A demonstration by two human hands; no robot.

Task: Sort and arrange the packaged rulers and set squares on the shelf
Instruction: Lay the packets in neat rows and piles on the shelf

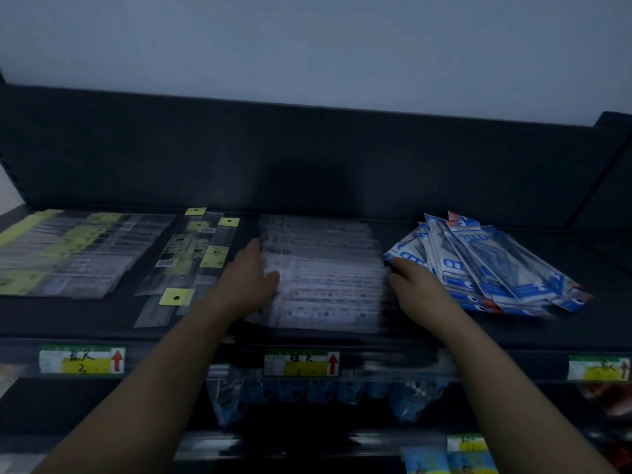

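A wide pile of clear-packaged rulers lies across the middle of the dark shelf. My left hand holds the pile's left edge, thumb on top. My right hand rests against the pile's right edge, its fingertips hidden by the hand itself. To the right, a fanned heap of blue-and-white set square packs touches my right hand. At the left lie yellow-labelled ruler packs in a spread stack, and a looser group with yellow hang tabs beside it.
The shelf has a tall dark back panel. Price labels with red arrows sit on the front rail. Below it hang blue packaged goods. More colourful packs show on a lower shelf.
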